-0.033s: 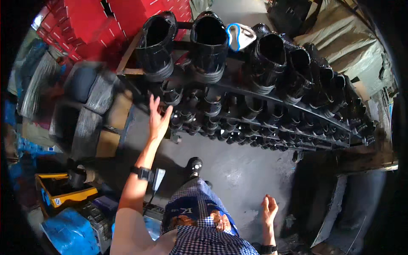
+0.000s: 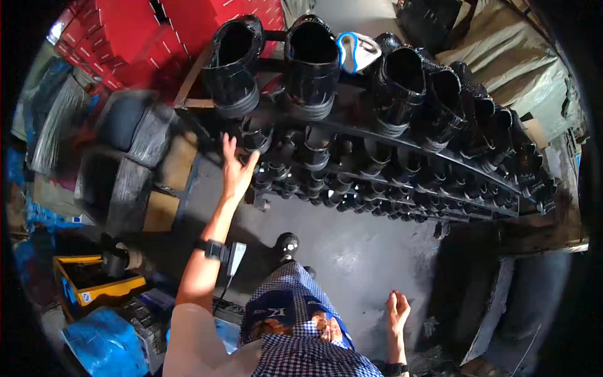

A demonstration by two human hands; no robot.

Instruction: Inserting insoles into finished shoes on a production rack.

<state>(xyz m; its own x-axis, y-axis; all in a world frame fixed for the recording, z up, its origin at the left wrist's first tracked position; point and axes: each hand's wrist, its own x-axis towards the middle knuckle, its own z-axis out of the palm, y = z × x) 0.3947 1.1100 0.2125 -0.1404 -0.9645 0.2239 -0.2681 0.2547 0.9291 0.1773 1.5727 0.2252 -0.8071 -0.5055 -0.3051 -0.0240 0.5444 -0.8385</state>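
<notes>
The left hand point(image 2: 235, 173) is stretched out and up with fingers spread apart and nothing in its grip, a dark band on the wrist behind it. Just beyond its fingertips stands a black boot point(image 2: 256, 133) on the second tier of a long dark rack point(image 2: 433, 149); hand and boot look close, but I cannot tell whether they touch. Above the hand, the top tier carries a row of larger black rubber boots point(image 2: 235, 63), mouths facing outward, and tucked among them further to its right is a white shoe with blue trim point(image 2: 355, 51). Below and to the right of the hand, the lower tiers run away in rows of smaller black boots that shrink into shadow, too dark to count.

To the left of the hand sit bulky dark bundles wrapped in plastic point(image 2: 122, 163), blurred, and above them a stack of red boxes point(image 2: 144, 31). Down near the elbow are a yellow crate point(image 2: 88, 283) and a blue bag point(image 2: 103, 345).

The right hand point(image 2: 397, 311) hangs low beside the checked shirt point(image 2: 301, 339), well apart from the rack, fingers loosely curled and empty.

The floor point(image 2: 370, 251) is dark grey concrete, stained. A tan tarpaulin point(image 2: 502, 56) covers the far right corner. The rack's right end fades into darkness, and the picture's rim is black.
</notes>
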